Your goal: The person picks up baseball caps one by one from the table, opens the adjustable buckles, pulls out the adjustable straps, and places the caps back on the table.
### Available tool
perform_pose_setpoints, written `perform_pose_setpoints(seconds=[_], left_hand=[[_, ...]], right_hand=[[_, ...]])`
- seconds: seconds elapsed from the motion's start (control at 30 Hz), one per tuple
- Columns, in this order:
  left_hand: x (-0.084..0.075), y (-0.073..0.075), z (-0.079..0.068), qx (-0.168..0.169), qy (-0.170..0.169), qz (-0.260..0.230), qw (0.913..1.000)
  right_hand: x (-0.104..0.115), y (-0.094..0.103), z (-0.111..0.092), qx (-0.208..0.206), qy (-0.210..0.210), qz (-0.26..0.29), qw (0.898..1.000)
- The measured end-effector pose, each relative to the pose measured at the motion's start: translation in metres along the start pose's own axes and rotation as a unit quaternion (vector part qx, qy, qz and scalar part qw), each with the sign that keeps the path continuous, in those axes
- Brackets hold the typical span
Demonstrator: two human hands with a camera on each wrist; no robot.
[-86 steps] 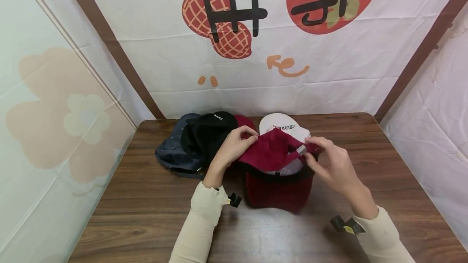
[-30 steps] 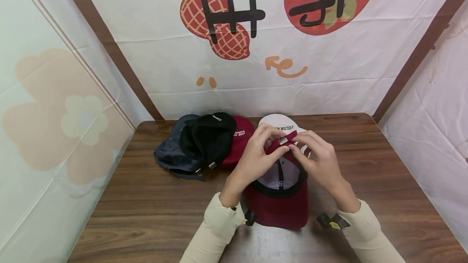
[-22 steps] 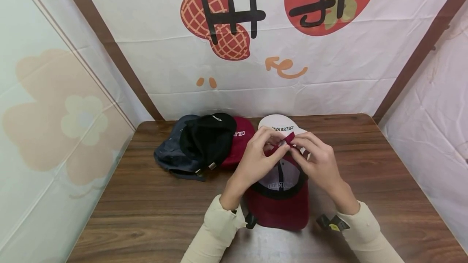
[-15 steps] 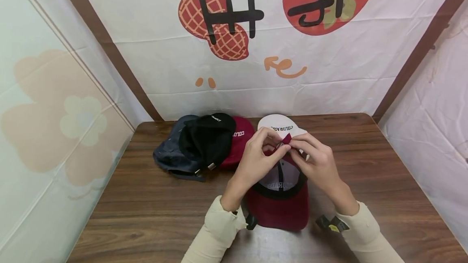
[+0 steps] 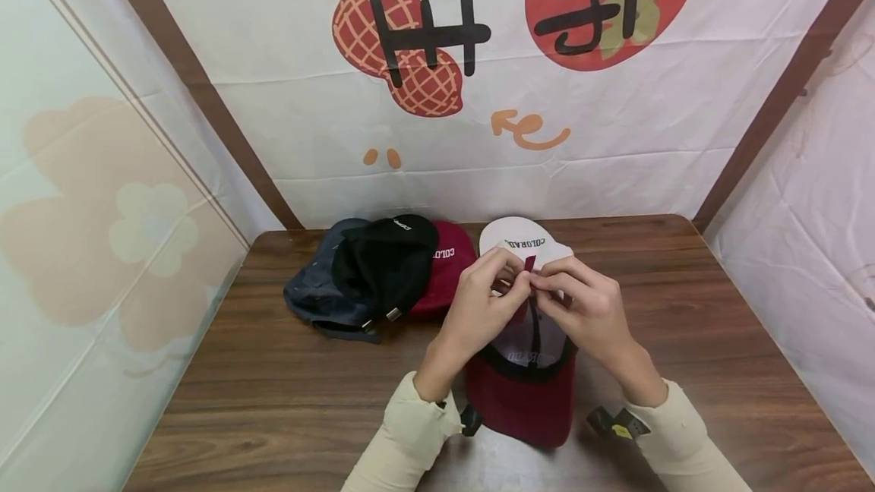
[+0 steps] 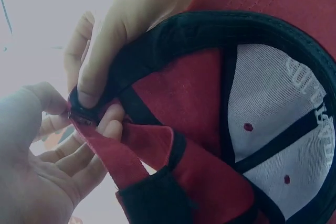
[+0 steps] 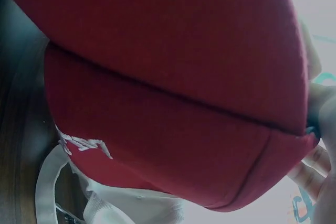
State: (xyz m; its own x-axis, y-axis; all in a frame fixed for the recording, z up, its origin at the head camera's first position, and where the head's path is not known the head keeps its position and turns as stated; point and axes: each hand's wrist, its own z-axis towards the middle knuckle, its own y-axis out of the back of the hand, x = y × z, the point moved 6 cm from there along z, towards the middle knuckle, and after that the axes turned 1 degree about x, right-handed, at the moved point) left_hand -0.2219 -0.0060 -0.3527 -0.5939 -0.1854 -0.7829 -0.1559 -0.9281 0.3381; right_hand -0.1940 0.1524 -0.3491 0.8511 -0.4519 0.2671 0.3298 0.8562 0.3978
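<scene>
A dark red baseball cap [image 5: 525, 405] is held with its inside up and its brim toward me. My left hand [image 5: 473, 308] and right hand [image 5: 592, 305] meet at its back, fingertips close together. Both pinch the red strap [image 6: 114, 156], whose free end sticks up between them in the head view. In the left wrist view, the metal buckle [image 6: 83, 117] sits among the fingertips, partly covered. The pale inner lining [image 6: 268, 93] and dark sweatband show there. The right wrist view is mostly filled by the cap's outside [image 7: 173, 114].
Behind the hands lies a white cap [image 5: 514, 238] marked COLORADO. To the left, a dark blue cap [image 5: 321, 291], a black cap [image 5: 390, 264] and another red cap [image 5: 447, 268] overlap on the wooden table [image 5: 287, 408]. A fabric wall [image 5: 383, 192] stands behind.
The hands came together at the strap after holding the cap's back wider apart. Over the last second the strap's end turned more upright, and the brim dipped slightly toward me.
</scene>
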Motion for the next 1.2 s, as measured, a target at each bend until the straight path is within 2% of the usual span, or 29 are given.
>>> perform_pose_setpoints(seconds=[0.2,0.43,0.9,1.2], left_hand=[[-0.001,0.001,0.000,-0.007,-0.010,-0.007,0.9999],[0.004,0.013,-0.001,-0.052,0.008,-0.027,0.9982],[0.007,0.015,-0.002,-0.038,0.019,-0.042,0.9982],[0.004,0.012,-0.003,-0.013,0.013,-0.063,0.9979]], right_hand=[[0.001,0.000,0.000,-0.006,0.010,-0.008,1.000],[0.001,0.000,-0.001,-0.015,0.009,-0.014,1.000],[0.000,-0.002,-0.002,0.011,-0.036,-0.013,0.999],[0.002,-0.003,-0.001,0.021,-0.025,-0.035,0.999]])
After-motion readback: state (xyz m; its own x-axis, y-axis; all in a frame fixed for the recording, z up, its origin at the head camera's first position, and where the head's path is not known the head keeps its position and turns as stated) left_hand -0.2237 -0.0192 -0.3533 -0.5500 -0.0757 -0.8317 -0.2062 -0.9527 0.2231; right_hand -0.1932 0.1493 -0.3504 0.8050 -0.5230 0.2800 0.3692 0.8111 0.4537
